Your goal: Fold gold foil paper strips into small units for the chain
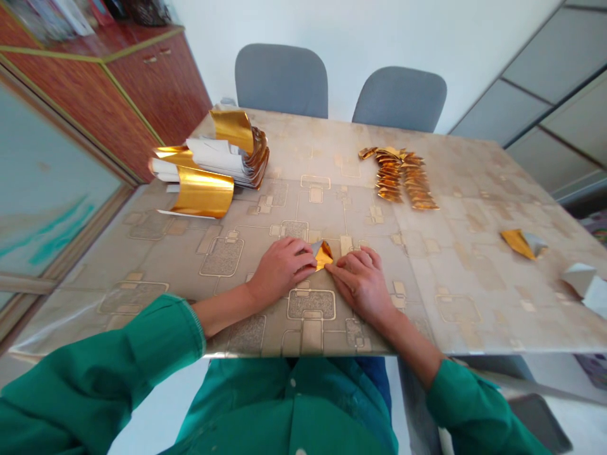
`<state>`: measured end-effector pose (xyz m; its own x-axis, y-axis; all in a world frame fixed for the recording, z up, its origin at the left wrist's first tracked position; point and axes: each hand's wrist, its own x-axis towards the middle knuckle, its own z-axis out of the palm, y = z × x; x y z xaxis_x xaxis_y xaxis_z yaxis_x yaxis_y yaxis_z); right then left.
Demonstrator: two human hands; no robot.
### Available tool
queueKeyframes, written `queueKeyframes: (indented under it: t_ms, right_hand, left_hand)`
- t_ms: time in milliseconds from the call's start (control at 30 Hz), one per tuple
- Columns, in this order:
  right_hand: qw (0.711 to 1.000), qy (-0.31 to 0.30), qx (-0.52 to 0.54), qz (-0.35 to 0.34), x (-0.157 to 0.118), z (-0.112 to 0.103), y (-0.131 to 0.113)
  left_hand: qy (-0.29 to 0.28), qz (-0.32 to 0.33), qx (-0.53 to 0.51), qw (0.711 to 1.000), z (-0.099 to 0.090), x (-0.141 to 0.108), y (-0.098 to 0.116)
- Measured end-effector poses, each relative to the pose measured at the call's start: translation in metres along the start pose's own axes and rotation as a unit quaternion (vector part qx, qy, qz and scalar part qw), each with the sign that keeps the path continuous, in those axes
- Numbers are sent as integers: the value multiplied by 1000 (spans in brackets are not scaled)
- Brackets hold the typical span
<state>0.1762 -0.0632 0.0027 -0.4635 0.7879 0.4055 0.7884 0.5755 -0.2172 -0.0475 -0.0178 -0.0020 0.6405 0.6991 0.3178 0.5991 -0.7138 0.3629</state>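
A small folded piece of gold paper (324, 255) lies on the patterned tablecloth (303, 215) between my two hands, part of its greyish side showing. My left hand (287, 266) has its fingers closed on the paper's left edge. On the other side, my right hand (363, 281) touches the lower right corner of the paper with an extended index finger, its other fingers curled; whether it grips anything is hard to make out.
Stacked gold and white sheets (213, 164) stand at the back left. Folded gold pieces (403, 177) form rows at the back right. Another gold piece (521, 243) and white paper (585, 285) lie far right. Two grey chairs (282, 79) stand behind the table.
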Motion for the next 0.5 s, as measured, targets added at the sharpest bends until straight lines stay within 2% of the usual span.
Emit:
queueKeyframes:
  t_ms: [167, 333, 500]
  right_hand:
    - [1000, 0, -24, 2, 1, 4, 2]
    - [1000, -5, -20, -3, 3, 4, -3]
    - [997, 4, 37, 71, 8, 4, -6]
  left_hand:
    - [16, 25, 16, 999, 6, 8, -4]
    - [47, 81, 88, 992, 6, 7, -2]
    - [40, 171, 141, 974, 0, 4, 4]
